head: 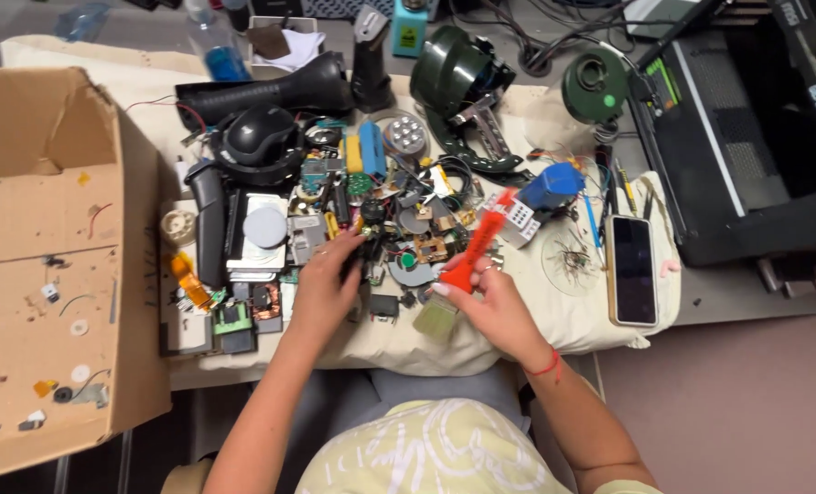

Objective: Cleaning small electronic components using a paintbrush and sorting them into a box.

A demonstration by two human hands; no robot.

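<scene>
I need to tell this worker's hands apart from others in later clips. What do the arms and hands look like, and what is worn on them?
Both arms are bare, with no sleeves reaching the forearms. The right hand has a thin red string bracelet at the wrist and a ring on one finger, with pale polished nails. The left hand also wears a ring. No gloves or watch.

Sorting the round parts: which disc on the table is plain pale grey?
The flat disc left of the left hand; the lens-studded disc and green-centred disc differ.

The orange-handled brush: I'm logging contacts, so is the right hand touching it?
Touching. The head view shows the right hand wrapped around the orange-handled brush, fingers closed on its handle, bristles pointing down toward the cloth.
</scene>
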